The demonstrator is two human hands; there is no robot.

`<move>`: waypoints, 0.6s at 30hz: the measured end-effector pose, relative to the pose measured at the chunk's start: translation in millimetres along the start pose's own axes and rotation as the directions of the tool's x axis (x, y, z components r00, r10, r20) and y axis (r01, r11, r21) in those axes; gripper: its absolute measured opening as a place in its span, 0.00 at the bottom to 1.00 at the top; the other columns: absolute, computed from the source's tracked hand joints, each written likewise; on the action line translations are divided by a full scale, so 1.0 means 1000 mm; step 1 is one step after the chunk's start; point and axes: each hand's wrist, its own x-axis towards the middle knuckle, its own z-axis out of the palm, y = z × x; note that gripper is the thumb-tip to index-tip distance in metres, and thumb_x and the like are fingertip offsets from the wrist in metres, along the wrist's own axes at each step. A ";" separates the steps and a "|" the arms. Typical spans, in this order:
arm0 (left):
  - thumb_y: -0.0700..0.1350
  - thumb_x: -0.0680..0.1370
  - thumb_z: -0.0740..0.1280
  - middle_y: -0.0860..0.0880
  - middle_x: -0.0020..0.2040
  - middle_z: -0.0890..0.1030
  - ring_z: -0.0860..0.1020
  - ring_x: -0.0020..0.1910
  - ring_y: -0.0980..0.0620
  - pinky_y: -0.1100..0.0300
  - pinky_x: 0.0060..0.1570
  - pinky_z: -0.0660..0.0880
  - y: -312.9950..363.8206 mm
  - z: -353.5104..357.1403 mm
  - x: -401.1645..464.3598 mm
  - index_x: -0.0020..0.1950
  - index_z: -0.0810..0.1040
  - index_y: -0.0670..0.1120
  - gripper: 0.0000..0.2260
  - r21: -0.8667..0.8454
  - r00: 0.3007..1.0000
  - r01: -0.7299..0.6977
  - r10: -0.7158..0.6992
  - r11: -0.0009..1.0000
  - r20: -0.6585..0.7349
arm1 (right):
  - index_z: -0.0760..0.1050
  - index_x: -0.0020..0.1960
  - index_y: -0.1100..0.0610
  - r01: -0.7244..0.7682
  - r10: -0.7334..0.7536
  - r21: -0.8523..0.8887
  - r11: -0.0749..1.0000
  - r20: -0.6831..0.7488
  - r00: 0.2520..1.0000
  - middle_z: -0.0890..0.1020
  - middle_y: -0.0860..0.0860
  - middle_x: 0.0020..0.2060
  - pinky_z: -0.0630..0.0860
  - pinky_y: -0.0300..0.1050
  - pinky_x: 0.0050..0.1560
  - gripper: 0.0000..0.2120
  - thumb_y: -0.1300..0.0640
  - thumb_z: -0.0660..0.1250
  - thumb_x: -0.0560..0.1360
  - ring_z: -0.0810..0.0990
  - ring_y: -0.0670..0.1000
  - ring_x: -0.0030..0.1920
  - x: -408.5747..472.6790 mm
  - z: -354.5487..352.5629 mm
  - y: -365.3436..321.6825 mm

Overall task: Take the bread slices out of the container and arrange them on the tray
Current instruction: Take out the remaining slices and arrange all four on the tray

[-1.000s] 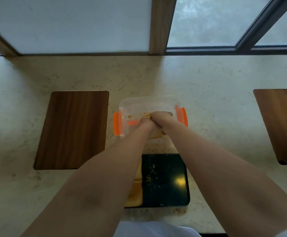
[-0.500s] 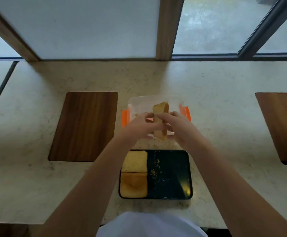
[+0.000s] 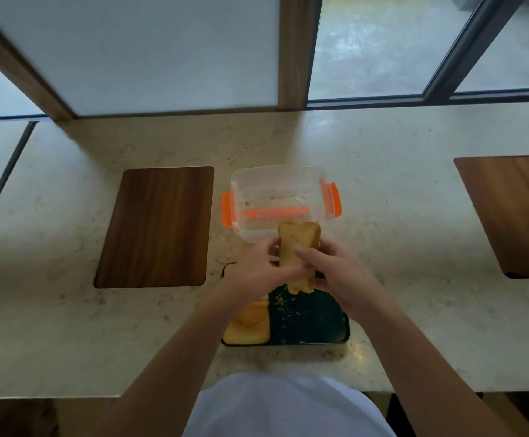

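Note:
A clear plastic container (image 3: pixel 276 184) with orange side clips stands on the counter, holding only crumbs. Just in front of it lies a black tray (image 3: pixel 313 323), with two bread slices (image 3: pixel 247 326) in its left half and crumbs on its right half. Above the tray's far edge, my left hand (image 3: pixel 257 272) and my right hand (image 3: pixel 339 272) together hold a stack of toasted bread slices (image 3: pixel 298 247), tilted on edge. My left forearm hides part of the tray's bread.
A dark wooden board (image 3: pixel 156 225) is set into the pale stone counter (image 3: pixel 398 216) left of the container; another wooden board (image 3: pixel 515 212) is at the far right. Window frames run along the counter's back. The counter's near edge is at my body.
Both hands lifted the bread stack out of the container and brought it toward me, over the tray's far edge. The container now shows only crumbs.

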 end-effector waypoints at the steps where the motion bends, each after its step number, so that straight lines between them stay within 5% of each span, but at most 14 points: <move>1: 0.66 0.61 0.79 0.64 0.51 0.81 0.79 0.47 0.69 0.72 0.40 0.77 -0.006 0.004 -0.002 0.61 0.75 0.63 0.31 0.006 1.000 0.024 -0.024 1.000 0.019 | 0.80 0.62 0.54 -0.006 0.006 -0.005 1.000 0.014 1.000 0.87 0.52 0.54 0.82 0.54 0.56 0.13 0.52 0.70 0.79 0.86 0.55 0.55 -0.002 -0.001 0.006; 5: 0.63 0.61 0.81 0.62 0.52 0.80 0.80 0.45 0.71 0.74 0.35 0.76 -0.039 0.015 -0.006 0.59 0.72 0.62 0.30 -0.036 0.986 0.142 -0.138 0.989 0.090 | 0.81 0.63 0.55 -0.034 0.035 -0.024 0.999 0.065 0.997 0.86 0.53 0.56 0.81 0.58 0.58 0.15 0.50 0.69 0.80 0.85 0.56 0.56 -0.009 -0.006 0.036; 9: 0.55 0.65 0.82 0.50 0.59 0.82 0.85 0.52 0.55 0.55 0.47 0.84 -0.065 0.017 -0.008 0.67 0.74 0.51 0.33 -0.200 0.950 0.276 -0.235 0.940 0.206 | 0.79 0.65 0.56 -0.079 0.078 0.007 0.997 0.091 0.993 0.85 0.55 0.60 0.79 0.61 0.61 0.17 0.49 0.68 0.80 0.83 0.56 0.61 -0.012 -0.012 0.060; 12: 0.51 0.68 0.81 0.46 0.61 0.83 0.85 0.56 0.47 0.46 0.55 0.82 -0.074 0.023 -0.017 0.69 0.73 0.48 0.33 -0.259 0.942 0.291 -0.228 0.921 0.247 | 0.80 0.65 0.57 -0.115 0.114 0.010 0.993 0.076 0.991 0.84 0.55 0.60 0.79 0.61 0.61 0.19 0.48 0.71 0.78 0.83 0.56 0.61 -0.016 -0.016 0.075; 18: 0.46 0.74 0.77 0.42 0.64 0.81 0.83 0.60 0.42 0.44 0.59 0.79 -0.074 0.030 -0.031 0.72 0.73 0.44 0.28 -0.393 0.915 0.325 -0.182 0.860 0.360 | 0.81 0.62 0.56 -0.156 0.152 0.094 0.983 0.046 0.987 0.85 0.56 0.59 0.81 0.57 0.58 0.21 0.46 0.76 0.73 0.83 0.55 0.60 -0.030 -0.026 0.096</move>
